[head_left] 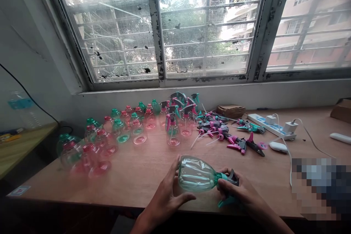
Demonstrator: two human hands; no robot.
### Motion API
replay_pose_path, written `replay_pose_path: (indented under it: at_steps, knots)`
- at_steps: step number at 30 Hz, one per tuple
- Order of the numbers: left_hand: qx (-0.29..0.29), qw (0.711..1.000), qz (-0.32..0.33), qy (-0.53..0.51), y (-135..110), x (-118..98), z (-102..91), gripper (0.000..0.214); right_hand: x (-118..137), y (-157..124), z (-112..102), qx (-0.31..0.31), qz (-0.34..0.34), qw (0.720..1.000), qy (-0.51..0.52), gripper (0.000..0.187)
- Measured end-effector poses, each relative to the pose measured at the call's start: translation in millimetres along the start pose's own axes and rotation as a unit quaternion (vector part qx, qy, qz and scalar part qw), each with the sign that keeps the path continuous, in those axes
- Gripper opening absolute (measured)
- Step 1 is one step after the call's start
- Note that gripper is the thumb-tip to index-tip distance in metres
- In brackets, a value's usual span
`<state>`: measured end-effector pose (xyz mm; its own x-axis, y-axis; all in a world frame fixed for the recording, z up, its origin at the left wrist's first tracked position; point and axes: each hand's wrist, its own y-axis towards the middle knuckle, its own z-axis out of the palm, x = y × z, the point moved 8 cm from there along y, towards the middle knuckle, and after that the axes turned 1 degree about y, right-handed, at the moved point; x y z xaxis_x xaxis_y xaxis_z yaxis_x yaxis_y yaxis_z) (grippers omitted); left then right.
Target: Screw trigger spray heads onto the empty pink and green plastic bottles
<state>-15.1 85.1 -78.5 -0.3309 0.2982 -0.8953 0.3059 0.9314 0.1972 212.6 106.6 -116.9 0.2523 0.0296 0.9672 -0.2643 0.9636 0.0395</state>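
A clear green spray bottle [196,174] lies on its side in the air near the table's front edge, its base to the left. My right hand [233,186] is closed around its neck and the grey and teal trigger head [232,178]. At the base end is my left hand [171,190], thumb stretched out away from the bottle and fingers beside the base, partly hidden behind it; whether they press on it I cannot tell. Beyond my hands stand several spray bottles with heads fitted [173,131]. Loose pink, teal and grey trigger heads [216,126] lie heaped to their right.
Several headless pink bottles [93,159] and green bottles [120,131] stand on the table's left. At the back right are a white power strip [270,126] with plugs and cables, a white device [278,147] and a brown packet [230,111]. A window wall rises behind.
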Motion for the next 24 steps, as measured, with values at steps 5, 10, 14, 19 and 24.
replay_pose_path:
  at_steps: [5,10,14,19,24]
  knots:
    - [-0.016,1.0,0.011,0.022,1,-4,-1.9,0.089,1,0,-1,-0.011,0.0,1.0,-0.004,0.044]
    - [-0.012,0.999,0.019,0.033,0,-4,-1.0,0.097,3,0,-1,-0.013,-0.002,1.0,-0.018,0.046]
    - [-0.005,0.998,-0.004,0.061,0,-7,-3.2,0.1,1,0,-1,-0.015,0.0,1.0,-0.007,0.045]
    - [0.006,1.0,0.003,0.028,1,-2,-1.1,0.094,0,1,-3,-0.021,-0.002,1.0,0.018,0.045]
    - [0.027,0.999,0.015,-0.025,-2,4,5.4,0.084,0,2,-1,-0.007,-0.007,1.0,0.027,0.043]
